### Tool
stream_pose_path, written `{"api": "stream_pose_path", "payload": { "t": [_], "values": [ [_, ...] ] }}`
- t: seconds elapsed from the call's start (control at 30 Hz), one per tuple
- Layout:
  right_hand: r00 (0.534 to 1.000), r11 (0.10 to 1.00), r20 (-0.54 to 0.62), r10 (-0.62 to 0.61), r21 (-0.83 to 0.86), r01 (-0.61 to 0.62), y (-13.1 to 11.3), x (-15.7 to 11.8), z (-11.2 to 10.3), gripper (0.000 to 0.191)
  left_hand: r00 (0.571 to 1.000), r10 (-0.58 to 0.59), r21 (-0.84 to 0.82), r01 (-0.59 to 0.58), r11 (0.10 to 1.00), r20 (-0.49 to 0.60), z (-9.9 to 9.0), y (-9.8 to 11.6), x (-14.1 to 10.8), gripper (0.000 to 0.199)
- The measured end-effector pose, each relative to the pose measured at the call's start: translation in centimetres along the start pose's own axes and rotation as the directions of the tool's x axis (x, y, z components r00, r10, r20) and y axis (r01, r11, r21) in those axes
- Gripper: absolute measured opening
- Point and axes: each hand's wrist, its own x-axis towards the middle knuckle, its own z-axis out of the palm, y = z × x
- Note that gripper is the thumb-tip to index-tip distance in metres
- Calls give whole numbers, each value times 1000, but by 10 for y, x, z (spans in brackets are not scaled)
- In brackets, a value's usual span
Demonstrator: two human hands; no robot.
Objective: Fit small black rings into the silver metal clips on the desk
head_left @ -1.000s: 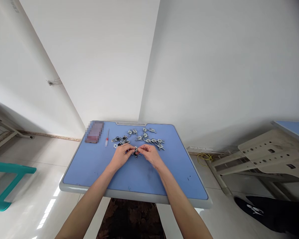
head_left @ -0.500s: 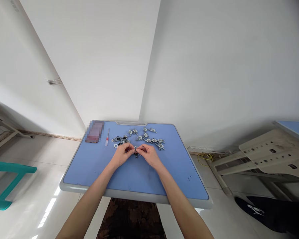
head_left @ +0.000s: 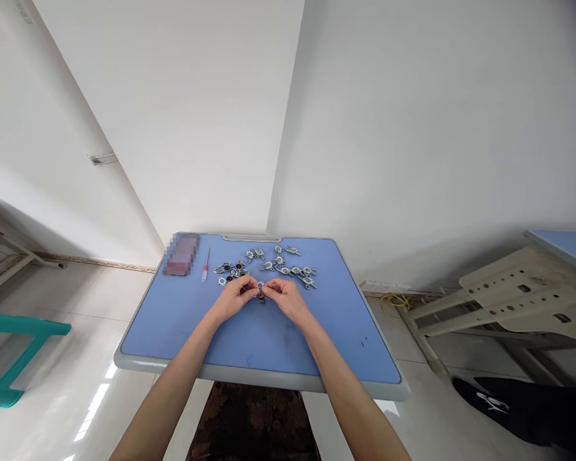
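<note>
Between my fingertips, over the middle of the blue desk, is a small metal part with a dark round centre. My left hand pinches it from the left, thumb against fingers. From the other side my right hand is closed on it the same way. My fingers hide much of its shape. Just beyond my left hand lies a group of metal parts with black round pieces, beside a flat metal plate. Several silver metal parts are spread behind my right hand.
A screwdriver with a clear and red handle lies left of the parts. A phone, blurred out, rests at the desk's far left corner. A green stool stands at left, another desk at right. Walls rise behind.
Both hands stay nearly in place around the small metal part, with only slight finger movement. The view has shifted very slightly.
</note>
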Motion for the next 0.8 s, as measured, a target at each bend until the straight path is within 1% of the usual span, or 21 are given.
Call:
{"api": "stream_pose_path", "payload": {
  "t": [0.27, 0.4, 0.47, 0.53, 0.6, 0.63, 0.67, 0.73, 0.8],
  "values": [
    [998, 987, -44, -46, -154, 38, 4, -1, 1, 20, 994, -62, -190, 79, 979, 92, -4, -2, 1, 22],
    [996, 979, -82, -27, -202, 10, -1, -2, -1, 19, 993, -76, -218, 94, 972, 87, -7, 1, 1, 21],
    [993, 974, -112, -20, -224, -6, -5, -3, -2, 19, 997, -74, -191, 80, 978, 38, -9, 1, 2, 18],
    [990, 969, -138, -18, -247, -17, -6, -3, -4, 19, 995, -67, -86, 60, 994, -79, -11, 1, 2, 12],
    [990, 962, -140, -10, -273, -29, -6, -3, -4, 20, 978, -18, 121, 44, 992, -207, -10, -1, 2, 5],
    [991, 958, -132, -5, -283, -33, -5, -3, -4, 21, 970, 28, 249, 34, 968, -241, -9, -2, 2, 7],
    [993, 956, -121, 0, -292, -36, -4, -2, -4, 21, 966, 79, 376, 20, 927, -246, -8, -2, 2, 10],
    [995, 950, -95, 2, -309, -31, -1, -2, -3, 21, 970, 161, 579, -26, 815, -182, -5, -4, 2, 15],
    [997, 945, -82, -1, -325, -25, 1, -1, -2, 21, 977, 185, 690, -65, 721, -102, -2, -6, 2, 16]
  ]
}}
